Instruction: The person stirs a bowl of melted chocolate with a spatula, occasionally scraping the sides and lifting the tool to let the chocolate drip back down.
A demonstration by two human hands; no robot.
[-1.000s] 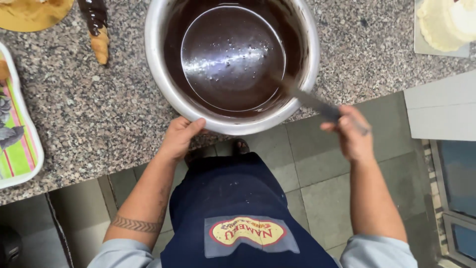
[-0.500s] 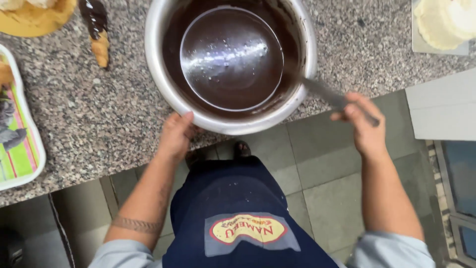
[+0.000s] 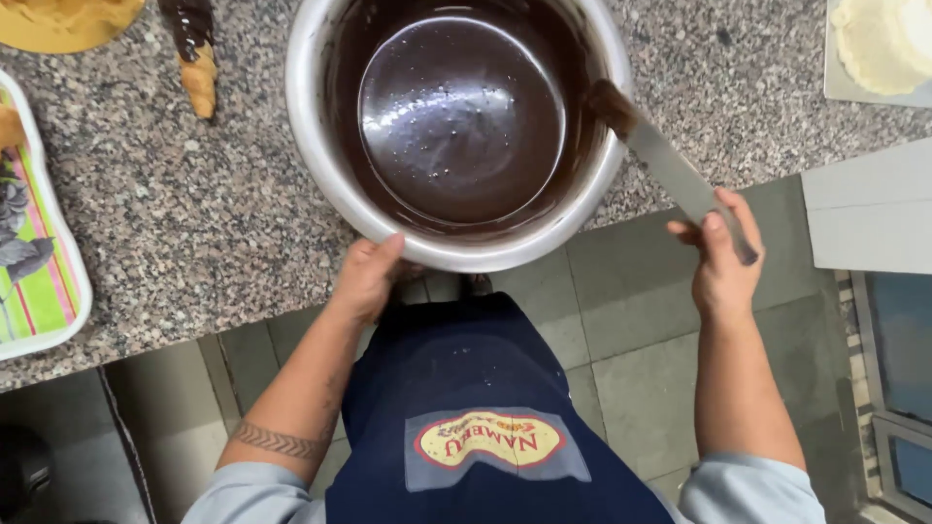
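A speckled grey granite counter (image 3: 194,204) fills the upper part of the view, its near edge running across the middle; below it lies a floor of large grey tiles (image 3: 621,291), with a white cabinet edge and glass panel at the right.

One steel mixing bowl (image 3: 320,184) sits at the counter's near edge, slightly overhanging it. It is round and deep, with a thick rolled rim, and it holds glossy dark melted chocolate (image 3: 461,116) whose surface shines with small highlights and whose smears coat the inner wall.

The left hand (image 3: 367,277) cups the bowl's near rim from below, fingers curled against the metal. The right hand (image 3: 723,257) is closed around the end of one long flat metal spatula (image 3: 670,170), out past the counter edge over the floor; the spatula slants up to the bowl's right rim, where its chocolate-covered tip rests on the edge.

Towards the far left corner lies one pastry cone (image 3: 194,58), dipped in chocolate at its far end. A yellow board (image 3: 58,19) shows at the far left corner, a white tray with green and pink stripes (image 3: 39,291) at the left edge, and a pale cream cake (image 3: 879,44) on a white board at the far right corner.

The person wears a dark blue apron (image 3: 466,388) and light blue sleeves.
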